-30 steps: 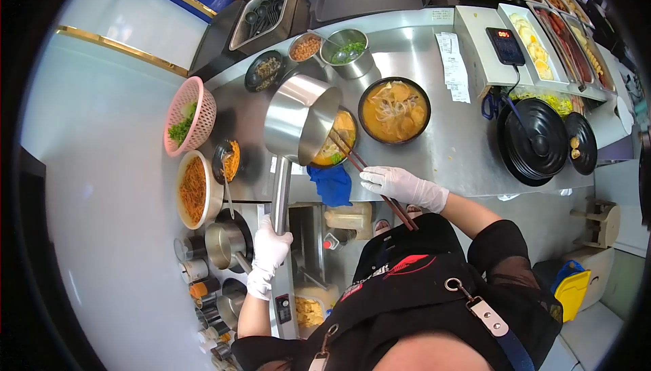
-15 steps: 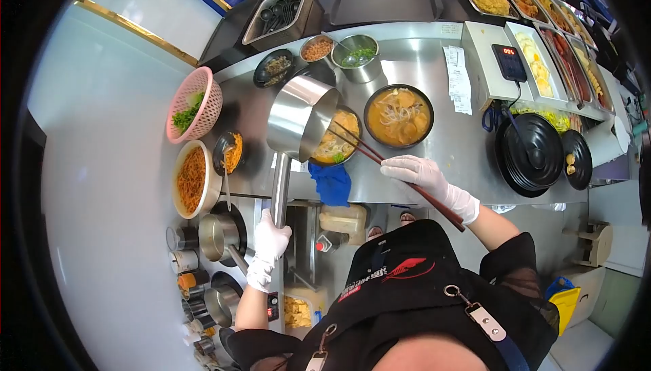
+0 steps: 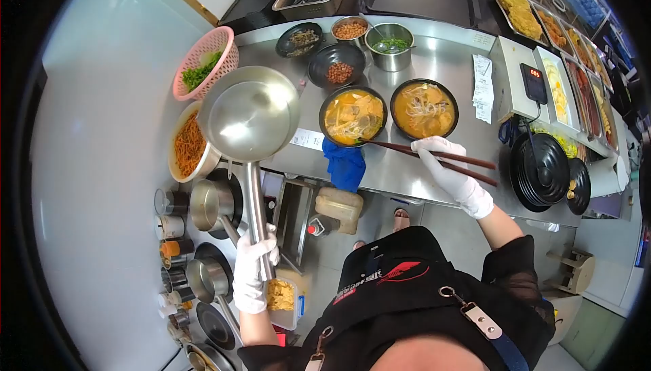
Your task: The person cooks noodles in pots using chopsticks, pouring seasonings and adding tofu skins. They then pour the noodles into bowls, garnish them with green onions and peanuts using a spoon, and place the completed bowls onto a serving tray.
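My left hand, in a white glove, is closed round the long handle of a steel saucepan. The pan hangs over the left part of the counter, its shiny inside facing up, with no food visible in it. My gloved right hand grips a pair of dark red chopsticks. Their tips reach the lower rim of a black bowl of noodle soup, by a bit of green. A second bowl of noodle soup stands just to its right, topped with pale strands.
Behind the soups are a black bowl of peanuts and a steel pot of chopped greens. A pink basket and a tub of orange shreds line the left. A blue cloth hangs at the front edge; stacked black plates stand right.
The saucepan has swung left and back from over the left soup bowl, going from tipped to more level. The chopstick tips have dropped to that bowl's lower rim. The view has shifted.
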{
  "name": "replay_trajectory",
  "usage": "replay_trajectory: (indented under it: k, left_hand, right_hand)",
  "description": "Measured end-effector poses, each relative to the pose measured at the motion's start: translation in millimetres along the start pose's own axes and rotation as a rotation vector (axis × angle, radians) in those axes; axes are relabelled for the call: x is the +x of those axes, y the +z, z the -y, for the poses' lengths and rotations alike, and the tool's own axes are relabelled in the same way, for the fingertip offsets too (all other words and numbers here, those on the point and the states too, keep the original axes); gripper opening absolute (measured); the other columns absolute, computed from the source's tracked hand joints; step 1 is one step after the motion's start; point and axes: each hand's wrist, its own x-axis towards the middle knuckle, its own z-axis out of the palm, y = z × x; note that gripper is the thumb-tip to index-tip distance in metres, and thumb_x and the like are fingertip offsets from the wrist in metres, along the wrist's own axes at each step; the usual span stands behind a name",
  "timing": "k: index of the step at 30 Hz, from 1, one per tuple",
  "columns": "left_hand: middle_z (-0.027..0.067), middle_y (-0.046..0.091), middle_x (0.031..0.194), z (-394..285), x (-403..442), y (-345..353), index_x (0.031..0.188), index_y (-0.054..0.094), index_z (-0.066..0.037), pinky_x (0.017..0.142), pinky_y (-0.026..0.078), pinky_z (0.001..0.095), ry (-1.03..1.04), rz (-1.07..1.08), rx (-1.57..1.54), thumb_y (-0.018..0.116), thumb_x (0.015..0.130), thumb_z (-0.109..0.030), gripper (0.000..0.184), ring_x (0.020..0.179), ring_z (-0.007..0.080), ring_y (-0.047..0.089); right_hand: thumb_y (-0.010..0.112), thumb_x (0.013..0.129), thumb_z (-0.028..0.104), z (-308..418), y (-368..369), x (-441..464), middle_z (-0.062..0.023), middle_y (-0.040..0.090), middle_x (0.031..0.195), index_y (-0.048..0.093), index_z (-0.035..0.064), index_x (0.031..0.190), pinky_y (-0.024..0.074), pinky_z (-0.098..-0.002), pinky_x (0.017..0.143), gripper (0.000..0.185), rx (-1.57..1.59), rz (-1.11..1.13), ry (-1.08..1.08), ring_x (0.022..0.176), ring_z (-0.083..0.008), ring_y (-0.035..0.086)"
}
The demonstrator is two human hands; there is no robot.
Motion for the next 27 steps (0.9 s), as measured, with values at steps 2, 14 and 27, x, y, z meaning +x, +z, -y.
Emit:
replay_trajectory:
  k: [2, 14, 27]
  left_hand:
    - [0.0045, 0.053, 0.071, -0.4, -24.5, -15.8, 0.108, 0.052, 0.004, 0.045, 0.043, 0.0239, 0.018, -0.062, -0.039, 0.067, 0.076, -0.005, 0.037, 0.049, 0.0123, 0.051]
    - [0.0062, 0.05, 0.064, 52.6, -205.9, -193.3, 0.11, 0.051, 0.01, 0.039, 0.039, 0.0231, 0.205, -0.353, -0.41, 0.067, 0.073, -0.007, 0.043, 0.044, 0.0121, 0.046]
    - [0.0065, 0.052, 0.072, 172.8, -364.1, -334.5, 0.112, 0.052, 0.008, 0.046, 0.038, 0.0242, 0.365, -0.725, -0.834, 0.06, 0.076, -0.006, 0.039, 0.05, 0.0118, 0.045]
  right_hand:
    - [0.061, 0.084, -0.002, -1.7, 11.4, 10.6, -0.0113, 0.067, 0.085, 0.065, -0.0016, 0.087, 0.0512, -0.0295, 0.074, 0.005, -0.024, 0.026, 0.007, 0.078, -0.0216, 0.065]
    - [0.064, 0.088, 0.007, 42.7, 75.8, 11.8, -0.0068, 0.069, 0.087, 0.069, 0.0003, 0.092, 0.0502, -0.0263, 0.078, 0.009, -0.184, -0.128, 0.095, 0.081, -0.0132, 0.063]
    - [0.042, 0.101, 0.021, 126.5, 160.2, 9.9, -0.0118, 0.057, 0.122, 0.055, -0.0033, 0.123, 0.0416, -0.0312, 0.1, 0.036, 0.304, -0.313, 0.114, 0.112, -0.0179, 0.055]
